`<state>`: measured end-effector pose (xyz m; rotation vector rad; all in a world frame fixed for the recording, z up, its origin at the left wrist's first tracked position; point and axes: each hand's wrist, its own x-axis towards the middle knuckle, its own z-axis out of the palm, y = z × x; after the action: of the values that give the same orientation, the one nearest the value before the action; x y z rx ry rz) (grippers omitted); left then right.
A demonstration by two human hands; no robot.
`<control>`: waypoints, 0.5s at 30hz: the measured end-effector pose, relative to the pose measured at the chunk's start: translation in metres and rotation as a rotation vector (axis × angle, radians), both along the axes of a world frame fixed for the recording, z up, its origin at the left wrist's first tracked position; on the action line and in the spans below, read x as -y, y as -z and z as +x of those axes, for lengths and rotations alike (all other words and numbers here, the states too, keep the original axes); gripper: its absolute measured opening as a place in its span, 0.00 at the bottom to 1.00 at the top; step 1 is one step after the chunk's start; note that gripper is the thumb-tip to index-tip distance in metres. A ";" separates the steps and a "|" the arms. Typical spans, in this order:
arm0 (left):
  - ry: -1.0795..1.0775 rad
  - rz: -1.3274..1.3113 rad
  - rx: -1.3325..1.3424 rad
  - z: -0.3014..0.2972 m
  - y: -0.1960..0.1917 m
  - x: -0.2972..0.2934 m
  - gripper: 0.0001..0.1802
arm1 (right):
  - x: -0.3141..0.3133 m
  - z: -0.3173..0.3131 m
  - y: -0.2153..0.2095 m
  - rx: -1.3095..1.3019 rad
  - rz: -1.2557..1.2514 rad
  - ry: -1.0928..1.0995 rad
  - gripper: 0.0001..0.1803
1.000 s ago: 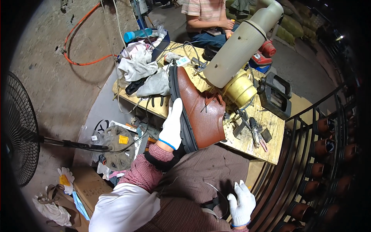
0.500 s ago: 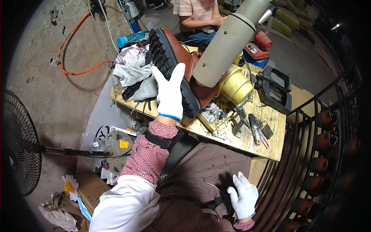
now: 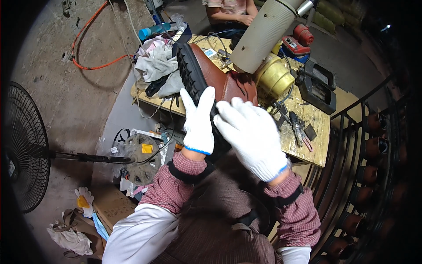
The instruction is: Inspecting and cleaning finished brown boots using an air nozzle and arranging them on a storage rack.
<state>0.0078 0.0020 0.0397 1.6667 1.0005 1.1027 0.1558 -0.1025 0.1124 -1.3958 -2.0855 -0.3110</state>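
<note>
A brown leather boot with a thick black lugged sole lies on its side, sole turned toward the left. My left hand, in a white knit glove with blue cuff, grips the sole, thumb and a finger forked over its edge. My right hand, gloved alike, lies over the boot's heel end, fingers together and bent onto it; their tips are partly hidden. Just above the boot's opening hangs a grey cylindrical pipe. A yellow round plastic container stands beside the opening.
The wooden table holds pliers-like tools, black trays and a heap of rags. A fan stands left, a black metal rack with brown footwear right. A seated person works across the table.
My right hand has come up from beside my lap onto the boot's heel. My left hand stays on the sole. The boot sits slightly lower and further right in view.
</note>
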 end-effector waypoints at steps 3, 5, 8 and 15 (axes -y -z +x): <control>-0.137 -0.193 0.243 0.000 -0.010 -0.001 0.37 | 0.018 -0.020 0.010 0.224 -0.418 0.072 0.07; -0.160 -0.406 0.551 -0.009 -0.024 -0.013 0.57 | 0.063 -0.007 0.048 0.168 -0.659 -0.064 0.03; -0.133 -0.520 0.741 -0.026 -0.025 -0.035 0.39 | 0.131 0.006 0.093 -0.045 -0.794 -0.039 0.03; 0.148 -0.817 0.948 -0.038 0.021 -0.041 0.37 | 0.214 -0.004 0.103 -0.600 -0.592 0.583 0.09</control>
<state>-0.0304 0.0432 0.0189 0.4380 0.5414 1.0047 0.1522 -0.3167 0.0095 -2.1082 -1.2840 0.4954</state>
